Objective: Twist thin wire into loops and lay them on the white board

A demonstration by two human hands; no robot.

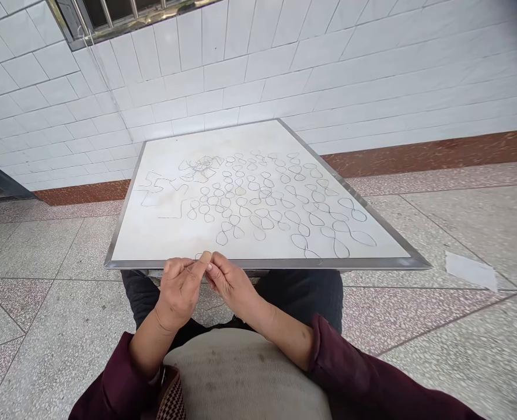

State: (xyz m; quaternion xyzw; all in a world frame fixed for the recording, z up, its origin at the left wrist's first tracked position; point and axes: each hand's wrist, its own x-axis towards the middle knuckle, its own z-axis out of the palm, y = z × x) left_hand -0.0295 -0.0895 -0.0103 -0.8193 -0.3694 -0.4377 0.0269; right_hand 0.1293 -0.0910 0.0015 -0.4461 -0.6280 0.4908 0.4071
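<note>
A white board with a metal rim (258, 263) rests over my lap. Several thin wire loops (285, 204) lie spread across its middle and right, with larger zigzag wire shapes (162, 189) at the left. My left hand (180, 289) and my right hand (227, 280) meet at the board's near edge, fingers pinched together. A small wire loop (198, 255) shows just above the fingertips; both hands seem to pinch it. My left thumb presses against the right fingers.
A white tiled wall (328, 70) with a brown base strip stands behind the board. Speckled stone floor (460, 233) surrounds me. A pale scrap of paper (471, 270) lies on the floor at the right. A barred window (109, 14) is at the upper left.
</note>
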